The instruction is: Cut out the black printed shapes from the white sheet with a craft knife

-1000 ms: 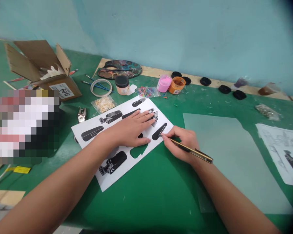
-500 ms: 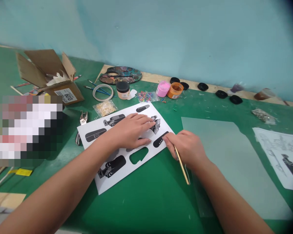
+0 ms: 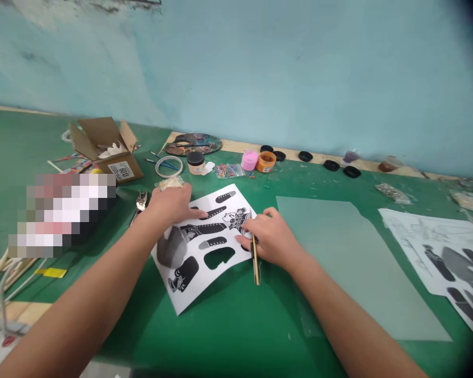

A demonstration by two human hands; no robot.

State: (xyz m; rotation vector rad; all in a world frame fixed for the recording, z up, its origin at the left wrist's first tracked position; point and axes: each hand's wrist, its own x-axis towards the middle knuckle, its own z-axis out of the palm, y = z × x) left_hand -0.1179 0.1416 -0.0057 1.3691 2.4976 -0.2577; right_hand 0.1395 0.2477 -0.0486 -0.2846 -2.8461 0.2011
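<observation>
A white paper sheet (image 3: 240, 199) printed with black-and-grey shoe shapes lies between my hands, its near edge bent up from the table. One cut-out hole shows the green surface through it. My left hand (image 3: 172, 203) is closed on the sheet's far left edge, the thumb stretched across the print. At the right edge, my right hand (image 3: 270, 233) holds a slim gold craft knife (image 3: 255, 262), pointing down toward me, while its fingertips touch the paper. The knife's blade is not visible.
A translucent sheet (image 3: 339, 262) lies to the right, then another printed paper (image 3: 410, 231). Behind stand pink (image 3: 249, 159) and orange (image 3: 266, 161) paint jars, a dark-lidded jar (image 3: 196, 163), a tape roll (image 3: 169, 166) and a palette (image 3: 197, 143). Pliers (image 3: 141, 200) and an open carton (image 3: 102, 139) are left.
My left hand has moved from the middle of the sheet to its far left edge. My right hand has shifted left onto the right edge. The sheet has turned and bent; the view has tilted up.
</observation>
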